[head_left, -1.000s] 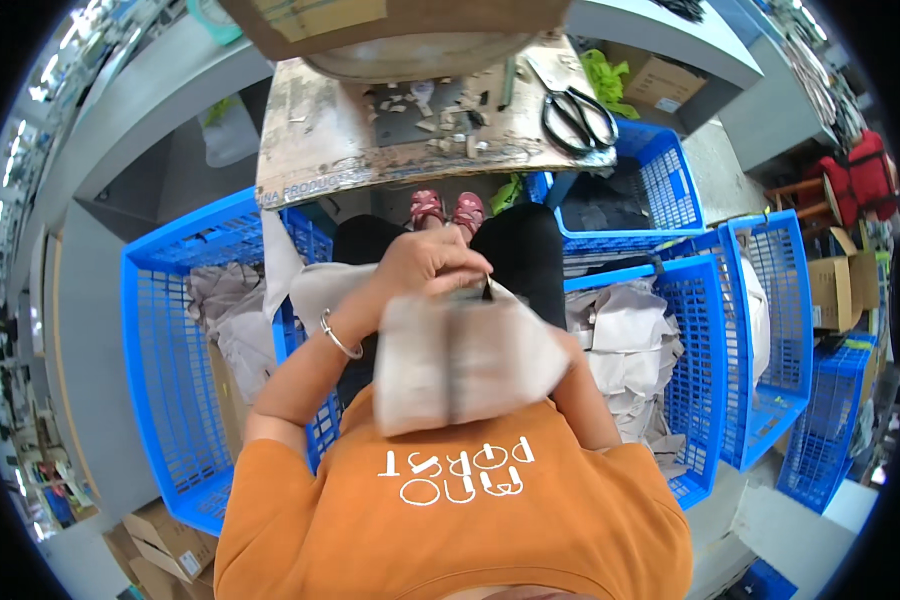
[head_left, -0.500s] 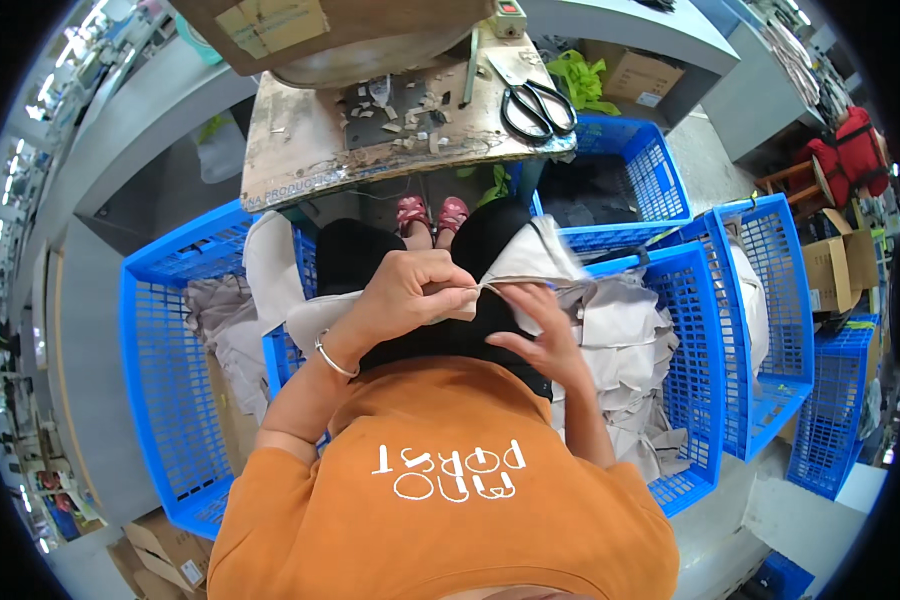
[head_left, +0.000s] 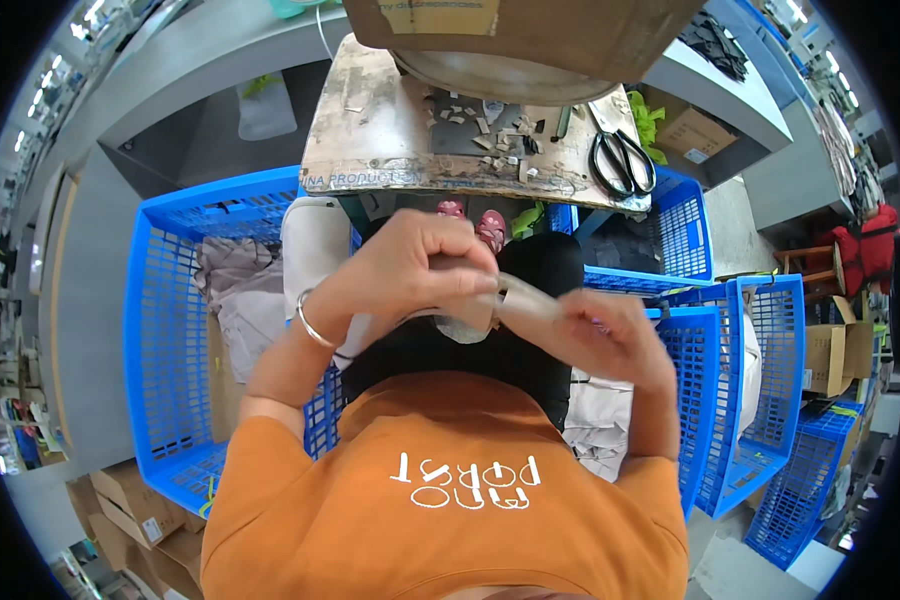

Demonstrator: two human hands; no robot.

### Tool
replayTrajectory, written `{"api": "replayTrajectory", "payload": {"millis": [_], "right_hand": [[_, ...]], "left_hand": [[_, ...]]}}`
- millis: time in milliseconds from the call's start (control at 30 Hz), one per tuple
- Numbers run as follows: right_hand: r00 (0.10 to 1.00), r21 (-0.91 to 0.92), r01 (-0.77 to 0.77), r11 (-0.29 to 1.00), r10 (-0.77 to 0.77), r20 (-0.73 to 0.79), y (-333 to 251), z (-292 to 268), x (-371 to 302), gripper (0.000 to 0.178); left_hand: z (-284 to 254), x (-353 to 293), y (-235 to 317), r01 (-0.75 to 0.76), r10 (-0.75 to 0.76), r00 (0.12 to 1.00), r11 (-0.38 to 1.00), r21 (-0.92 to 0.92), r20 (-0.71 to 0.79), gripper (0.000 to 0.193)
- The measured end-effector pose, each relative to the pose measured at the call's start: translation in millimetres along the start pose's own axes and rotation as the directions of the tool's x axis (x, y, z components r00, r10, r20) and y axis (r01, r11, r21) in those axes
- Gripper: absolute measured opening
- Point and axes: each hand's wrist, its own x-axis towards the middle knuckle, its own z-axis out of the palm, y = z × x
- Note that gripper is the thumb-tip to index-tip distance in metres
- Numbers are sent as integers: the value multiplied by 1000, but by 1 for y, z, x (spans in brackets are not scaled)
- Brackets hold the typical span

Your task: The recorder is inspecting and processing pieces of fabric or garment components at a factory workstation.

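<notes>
Over my lap, my left hand [head_left: 425, 265], with a silver bracelet at the wrist, is closed in a pinch on a pale beige cloth piece [head_left: 535, 318]. My right hand [head_left: 615, 335] is out to the right with bent fingers at the cloth's other end; it is smeared by motion but appears to grip it. The cloth stretches slantwise between the hands and is blurred. More pale fabric hangs below the left hand. Another light cloth piece [head_left: 315, 245] drapes over the inner edge of the left blue crate [head_left: 220, 190].
Ahead stands a worn small table [head_left: 370, 130] with scraps, black-handled scissors [head_left: 620, 165] and a cardboard box [head_left: 530, 35]. Stacked fabric [head_left: 598, 420] lies beside my right arm. More blue crates [head_left: 770, 350] stand to the right. Grey cloth [head_left: 240, 300] fills part of the left crate.
My hands, which were close together, are now apart: the right has moved outward with the cloth stretched between them. The view has shifted, so the table sits lower and farther right.
</notes>
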Motion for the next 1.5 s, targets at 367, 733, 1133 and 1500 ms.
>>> {"api": "replayTrajectory", "payload": {"millis": [367, 733, 1133, 1500], "right_hand": [[968, -71, -132, 989, 113, -223, 76, -40, 129, 21], [951, 131, -114, 985, 146, -274, 96, -45, 152, 21], [889, -149, -204, 968, 119, -443, 81, -66, 132, 23], [555, -530, -817, 229, 565, -611, 89, -101, -92, 39]], "left_hand": [[-47, 84, -62, 215, -196, 929, 976, 27, -314, 19], [-61, 106, -95, 126, -221, 929, 943, -307, -296, 32], [-69, 104, -70, -30, -173, 783, 949, -315, -597, 18], [12, 43, -49, 39, -1, 892, 996, 75, -453, 15]]}}
